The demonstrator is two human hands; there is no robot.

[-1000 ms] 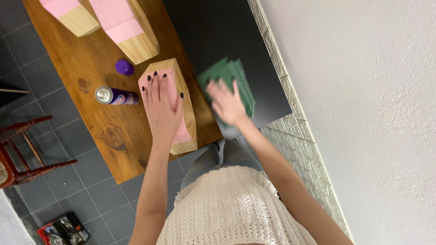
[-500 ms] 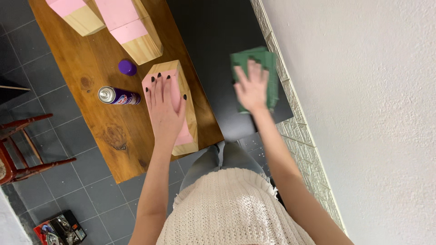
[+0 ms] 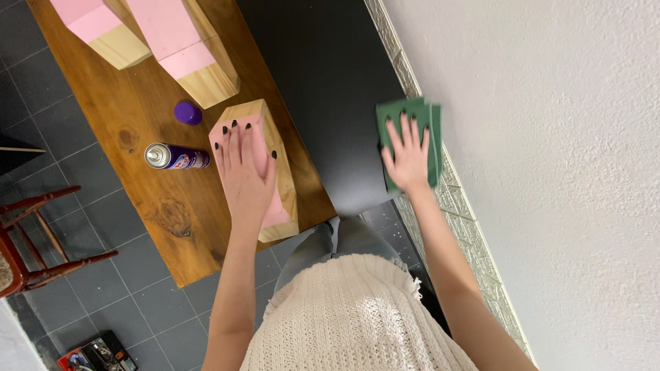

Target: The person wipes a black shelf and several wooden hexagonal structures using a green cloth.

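Your left hand (image 3: 244,168) lies flat, fingers spread, on the pink-topped wooden block (image 3: 273,148) at the near end of the wooden table (image 3: 130,103). Your right hand (image 3: 407,154), also spread, presses green sheets (image 3: 434,137) off the table's right side. A spray can (image 3: 175,156) lies left of the block.

One view only, from a camera worn on the person's head, facing steeply down along the body. The picture is turned about: the torso fills the lower middle and both arms stretch up and away from the lens. It is near, at arm's length from the hands (image 3: 244,172). The table (image 3: 124,117) runs across the upper left, floor (image 3: 89,288) lies lower left, and a white wall (image 3: 550,172) takes the right side.
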